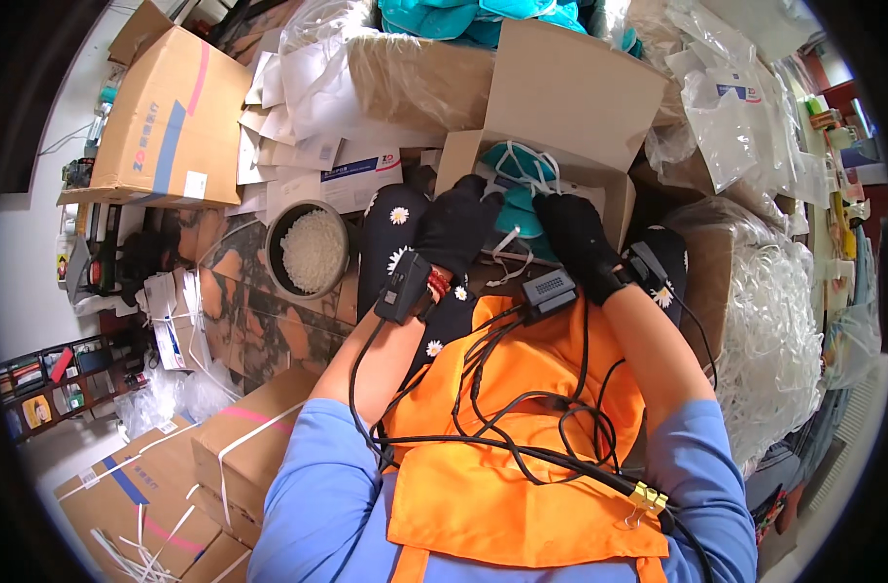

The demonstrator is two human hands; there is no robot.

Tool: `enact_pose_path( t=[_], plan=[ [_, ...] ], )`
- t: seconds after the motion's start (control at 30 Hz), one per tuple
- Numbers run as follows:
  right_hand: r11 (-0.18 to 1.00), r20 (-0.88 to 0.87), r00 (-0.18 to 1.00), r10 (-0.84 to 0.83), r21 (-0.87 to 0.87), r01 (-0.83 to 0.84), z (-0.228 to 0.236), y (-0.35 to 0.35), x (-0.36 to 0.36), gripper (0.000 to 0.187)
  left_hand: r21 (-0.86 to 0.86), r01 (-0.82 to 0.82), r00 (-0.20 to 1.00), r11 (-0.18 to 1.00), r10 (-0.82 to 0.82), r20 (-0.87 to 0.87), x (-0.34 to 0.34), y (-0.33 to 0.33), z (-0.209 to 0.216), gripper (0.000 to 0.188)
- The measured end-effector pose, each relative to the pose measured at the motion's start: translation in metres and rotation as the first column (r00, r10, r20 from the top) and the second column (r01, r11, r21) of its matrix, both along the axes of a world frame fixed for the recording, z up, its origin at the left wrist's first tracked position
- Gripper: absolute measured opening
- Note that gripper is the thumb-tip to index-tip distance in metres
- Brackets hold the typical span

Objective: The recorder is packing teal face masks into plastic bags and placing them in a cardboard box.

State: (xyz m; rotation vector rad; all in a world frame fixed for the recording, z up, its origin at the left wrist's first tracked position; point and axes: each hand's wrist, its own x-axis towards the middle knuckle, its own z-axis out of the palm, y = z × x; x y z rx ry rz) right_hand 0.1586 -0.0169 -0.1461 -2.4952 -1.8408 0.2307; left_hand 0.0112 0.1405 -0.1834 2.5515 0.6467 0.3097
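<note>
Black gloves cover both of my hands, which sit over an open cardboard box (572, 85) between my knees. Inside lie several teal face masks (520, 216) with white elastic straps, some trailing toward me. My left hand (456, 225) is closed at the left side of the masks, its fingers curled on a mask's edge. From the other side, my right hand (572, 233) pinches the teal mask near its straps. The gloves partly hide the fingertips and the masks' edges.
A round tub of white pieces (313, 255) stands left of my leg. Big cartons (162, 121) rise at the left; a plastic-lined box of teal masks (419, 83) sits ahead. White straps fill a bag (769, 335) at the right. Black cables (522, 442) cross my orange apron.
</note>
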Motion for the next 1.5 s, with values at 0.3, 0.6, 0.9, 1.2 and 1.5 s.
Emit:
enact_pose_path(
  t=[0.3,0.6,0.9,1.2,1.5],
  plan=[
    [0.906,-0.143,0.979,-0.147,0.379,0.191,0.009,-0.043,0.010,0.031,-0.832,-0.038,0.996,0.553,0.084,0.010,0.002,-0.002,0.065,0.047],
    [0.720,-0.653,0.722,-0.228,0.386,0.576,0.079,-0.047,0.034,0.014,-0.627,0.397,0.878,0.670,-0.079,0.471,0.002,-0.015,0.085,0.030],
    [0.650,-0.901,0.433,0.040,0.352,0.673,0.166,-0.055,0.007,0.027,-0.655,0.409,0.847,0.636,0.002,0.531,0.021,-0.028,0.150,0.020],
    [0.526,-0.951,0.150,0.271,0.277,0.804,0.156,-0.094,-0.056,0.044,-0.452,0.356,0.822,0.818,-0.044,0.568,0.023,-0.041,0.180,0.020],
    [0.470,-0.993,0.114,0.033,0.116,0.875,0.192,-0.095,-0.070,0.030,-0.833,0.494,0.856,-0.249,0.310,0.415,0.012,-0.076,0.197,0.040]
  ],
)
